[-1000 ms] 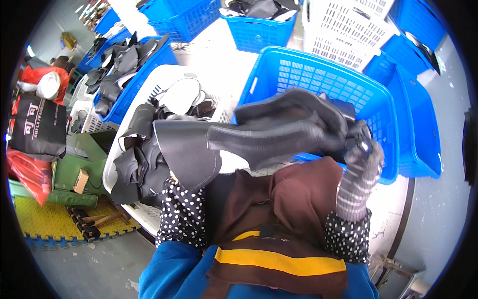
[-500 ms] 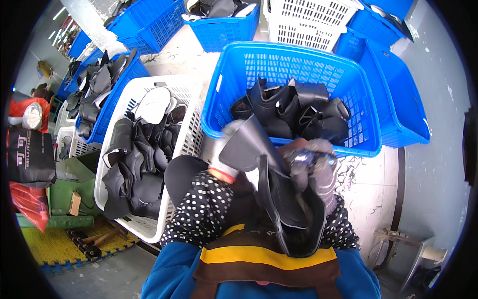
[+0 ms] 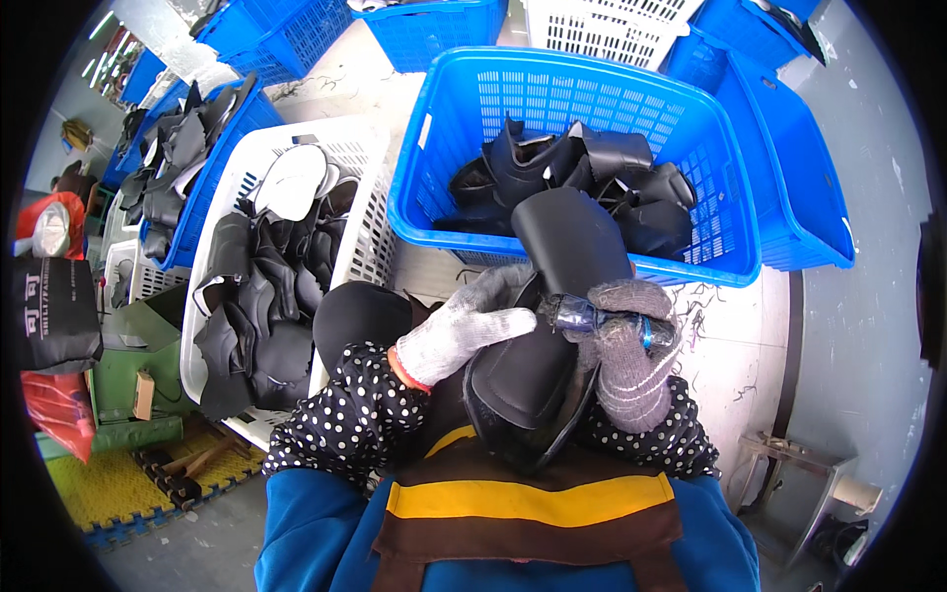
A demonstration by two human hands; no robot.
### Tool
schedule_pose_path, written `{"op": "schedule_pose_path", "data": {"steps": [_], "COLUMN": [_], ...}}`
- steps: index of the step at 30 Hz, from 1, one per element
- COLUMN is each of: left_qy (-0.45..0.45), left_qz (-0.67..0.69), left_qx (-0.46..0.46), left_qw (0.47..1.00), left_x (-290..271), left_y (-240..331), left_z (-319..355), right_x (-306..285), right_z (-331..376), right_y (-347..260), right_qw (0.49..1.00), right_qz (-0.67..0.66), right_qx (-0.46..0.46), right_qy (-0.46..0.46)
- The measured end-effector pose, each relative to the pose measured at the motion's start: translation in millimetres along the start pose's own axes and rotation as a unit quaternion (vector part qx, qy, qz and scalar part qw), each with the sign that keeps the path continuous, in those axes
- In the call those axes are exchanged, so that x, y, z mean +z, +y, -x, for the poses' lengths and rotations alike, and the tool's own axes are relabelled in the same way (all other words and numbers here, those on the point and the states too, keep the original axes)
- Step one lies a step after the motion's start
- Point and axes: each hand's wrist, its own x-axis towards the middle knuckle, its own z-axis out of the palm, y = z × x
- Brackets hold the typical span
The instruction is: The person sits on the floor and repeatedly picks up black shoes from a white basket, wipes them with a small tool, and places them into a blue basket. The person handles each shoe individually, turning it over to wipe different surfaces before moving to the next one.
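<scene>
A black leather boot upper [image 3: 523, 385] stands in front of my lap, its broad curved flap rising toward the blue basket and its rounded end near my apron. My left hand [image 3: 464, 331], in a whitish knit glove, grips its left edge, thumb across the front. On the other side is my right hand [image 3: 633, 345], in a grey glove, closed around a small tool [image 3: 580, 314] wrapped in shiny dark tape with a blue band. The tool points left, against the upper; its working end cannot be made out.
More black uppers lie in the big blue basket [image 3: 745, 222] ahead and in the white basket [image 3: 192, 326] at my left. Stacked blue and white baskets [image 3: 597, 35] stand behind. A small metal stand [image 3: 794, 459] is by the right wall; cut scraps litter the floor.
The upper has turned more upright and shifted slightly left. My left hand moved down and right along its edge. My right hand's tool now lies across the upper's front.
</scene>
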Motion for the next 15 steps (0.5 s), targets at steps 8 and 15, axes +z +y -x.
{"op": "schedule_pose_path", "data": {"steps": [8,15], "left_qy": [0.083,0.112], "left_qz": [-0.163,-0.293], "left_qx": [0.084,0.162], "left_qw": [0.980,0.936], "left_x": [8.9,6.5], "left_y": [-23.1,-26.9], "left_z": [11.1,4.7], "right_x": [2.7,-4.7], "right_z": [-27.4,-25.3], "right_y": [32.7,40.9], "right_qw": [0.991,0.984], "right_qz": [0.108,-0.014], "right_qx": [0.049,0.072], "right_qy": [0.062,0.164]}}
